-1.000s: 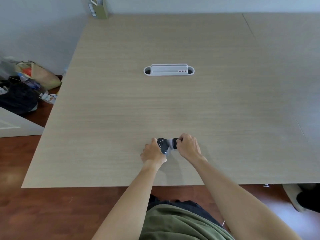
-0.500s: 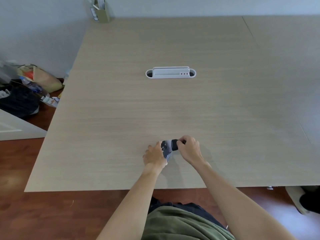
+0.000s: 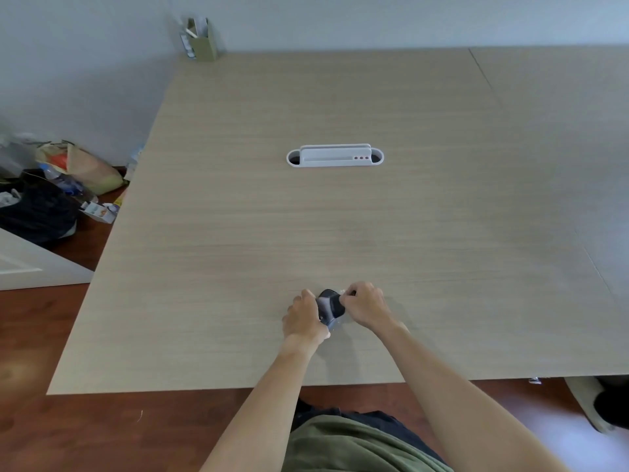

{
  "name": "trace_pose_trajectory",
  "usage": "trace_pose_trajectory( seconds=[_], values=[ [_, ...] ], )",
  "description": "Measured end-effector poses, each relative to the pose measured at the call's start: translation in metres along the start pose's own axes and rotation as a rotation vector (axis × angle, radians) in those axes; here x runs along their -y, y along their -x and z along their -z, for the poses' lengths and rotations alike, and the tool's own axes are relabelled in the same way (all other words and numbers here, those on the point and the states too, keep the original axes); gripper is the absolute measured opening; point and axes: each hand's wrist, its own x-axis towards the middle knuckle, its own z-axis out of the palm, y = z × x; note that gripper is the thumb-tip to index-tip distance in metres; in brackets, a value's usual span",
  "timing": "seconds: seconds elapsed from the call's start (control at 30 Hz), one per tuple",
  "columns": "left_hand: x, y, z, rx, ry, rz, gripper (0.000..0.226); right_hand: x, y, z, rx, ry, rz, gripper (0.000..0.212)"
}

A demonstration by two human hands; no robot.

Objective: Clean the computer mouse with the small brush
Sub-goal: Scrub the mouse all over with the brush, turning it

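A dark computer mouse (image 3: pixel 327 306) is held on its side just above the wooden table (image 3: pixel 238 233), near the front edge. My left hand (image 3: pixel 303 318) grips it from the left. My right hand (image 3: pixel 366 306) is closed on a small brush (image 3: pixel 342 293), of which only a pale bit shows at the fingertips; it presses against the mouse's far right side. Most of the brush is hidden in my fist.
A white cable-port insert (image 3: pixel 335 156) sits in the table's middle. A green pen holder (image 3: pixel 201 40) stands at the far left corner by the wall. Bags and bottles (image 3: pixel 58 185) lie on the floor to the left. A second table (image 3: pixel 561 107) adjoins on the right.
The mouse has been turned more upright in my left hand, and my right hand with the brush has shifted slightly over its far end. My head has tilted, so the whole scene has shifted down in view.
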Motion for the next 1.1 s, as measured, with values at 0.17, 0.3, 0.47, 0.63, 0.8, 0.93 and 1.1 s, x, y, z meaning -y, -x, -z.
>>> trace_pose_trajectory(
  seconds=[0.17,0.3,0.47,0.63,0.8,0.93,1.1],
  values=[
    [0.002,-0.001,0.002,-0.003,-0.02,-0.005,0.066,-0.001,-0.004,0.005,-0.185,-0.004,0.004,0.021],
    [0.001,-0.001,0.002,-0.003,-0.012,-0.009,0.063,-0.002,-0.003,0.002,0.011,-0.11,0.046,0.022],
    [0.003,-0.003,0.004,0.006,-0.029,-0.021,0.062,-0.008,-0.003,0.002,-0.162,-0.015,-0.026,0.017],
    [0.005,-0.004,0.005,0.005,-0.05,-0.031,0.061,-0.001,0.003,0.007,-0.119,-0.163,0.089,0.016],
    [0.004,-0.004,0.007,0.015,-0.063,-0.039,0.055,-0.008,-0.001,0.004,-0.097,-0.061,0.036,0.016],
    [0.004,-0.004,0.009,0.014,-0.082,-0.049,0.055,-0.003,-0.002,0.007,-0.208,-0.143,0.045,0.015],
    [0.004,-0.005,0.008,0.015,-0.099,-0.067,0.052,-0.004,0.0,0.004,-0.01,-0.139,0.052,0.014]
  ],
)
